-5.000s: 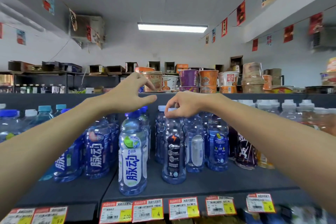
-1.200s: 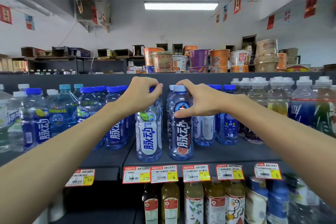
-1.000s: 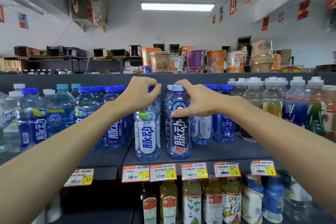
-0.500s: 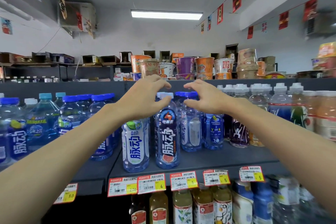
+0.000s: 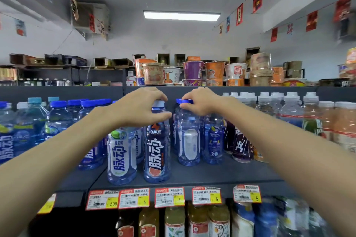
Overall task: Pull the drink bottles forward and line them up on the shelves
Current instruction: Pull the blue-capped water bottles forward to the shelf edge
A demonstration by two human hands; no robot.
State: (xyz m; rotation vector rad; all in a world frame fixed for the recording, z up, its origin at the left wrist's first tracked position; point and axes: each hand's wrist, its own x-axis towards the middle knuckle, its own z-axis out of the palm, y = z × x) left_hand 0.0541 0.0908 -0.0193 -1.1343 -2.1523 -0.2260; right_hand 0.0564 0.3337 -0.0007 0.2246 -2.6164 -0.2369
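On the dark grey metal shelf (image 5: 221, 174), at its front edge, a blue plastic bottle with a dark label (image 5: 157, 152) stands upright, touching a white-labelled blue plastic bottle (image 5: 121, 157). Both hold clear liquid. The left hand (image 5: 138, 108) curls fingers and thumb round the dark-labelled bottle's neck. The right hand (image 5: 202, 102) pinches the blue cap of a clear blue bottle (image 5: 188, 140) standing further back. Red-and-yellow price tags (image 5: 169, 197) line the edge.
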